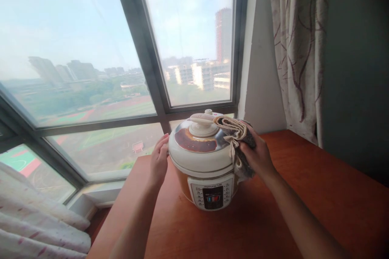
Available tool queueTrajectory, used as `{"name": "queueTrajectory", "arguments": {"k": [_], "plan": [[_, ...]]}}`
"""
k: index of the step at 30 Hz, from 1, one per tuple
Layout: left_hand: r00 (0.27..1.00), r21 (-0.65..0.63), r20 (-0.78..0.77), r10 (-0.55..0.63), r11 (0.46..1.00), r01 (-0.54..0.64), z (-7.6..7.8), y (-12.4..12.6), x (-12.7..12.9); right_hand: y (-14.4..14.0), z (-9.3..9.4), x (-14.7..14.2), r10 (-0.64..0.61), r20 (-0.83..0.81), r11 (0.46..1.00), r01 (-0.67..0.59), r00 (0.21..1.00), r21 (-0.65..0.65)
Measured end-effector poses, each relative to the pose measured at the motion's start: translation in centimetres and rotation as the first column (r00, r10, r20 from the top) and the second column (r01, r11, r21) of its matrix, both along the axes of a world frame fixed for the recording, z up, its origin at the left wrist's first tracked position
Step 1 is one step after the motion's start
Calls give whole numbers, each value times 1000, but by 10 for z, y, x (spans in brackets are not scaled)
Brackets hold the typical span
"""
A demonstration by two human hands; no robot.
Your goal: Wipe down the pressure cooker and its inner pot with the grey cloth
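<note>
A white electric pressure cooker (200,162) stands upright on the wooden table, its control panel facing me. Its lid is on, with a knob-like handle (203,125) on top and a brown, glossy patch around it. My left hand (159,158) is at the cooker's left side, fingers curled against the lid's edge; the fingertips are partly hidden. In my right hand (255,151) is a folded grey and beige cloth (237,133), gripped in a bunch and pressed to the lid's right side. The cloth's lower end hangs down beside the cooker's body.
The reddish-brown table (304,178) extends to the right of the cooker. Behind it are large windows with a dark frame (164,105). A patterned curtain (299,48) hangs at the right, and another curtain (39,218) lies at the lower left beyond the table's edge.
</note>
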State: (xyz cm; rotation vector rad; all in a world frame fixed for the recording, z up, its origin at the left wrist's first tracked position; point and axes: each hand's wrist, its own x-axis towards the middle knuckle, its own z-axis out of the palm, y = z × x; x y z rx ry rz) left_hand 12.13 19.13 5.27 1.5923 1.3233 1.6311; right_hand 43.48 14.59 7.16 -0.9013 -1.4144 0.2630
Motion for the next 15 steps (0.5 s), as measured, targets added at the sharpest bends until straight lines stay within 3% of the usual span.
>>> {"name": "queueTrajectory", "arguments": {"k": [4,7,9,11,13,15], "plan": [[999,-15,27,35,999,-35,3,-7,3,-5,-1,-7,-12,-70,1000,11,998,-19],[999,-4,17,45,999,-45,3,-9,4,-24,-17,-17,7,-45,999,-5,999,49],[999,8,-2,53,999,-53,2,-9,4,-41,-40,-26,6,-59,998,-2,998,69],[998,15,-9,63,998,-63,2,-8,4,-59,-72,-37,-28,-158,1000,29,987,3],[998,13,-7,67,998,-67,2,-7,4,-73,-109,-49,-108,-292,981,55,950,-186],[998,17,-14,67,998,-67,4,-8,5,-81,-140,-57,-226,-405,924,63,886,-377]]}}
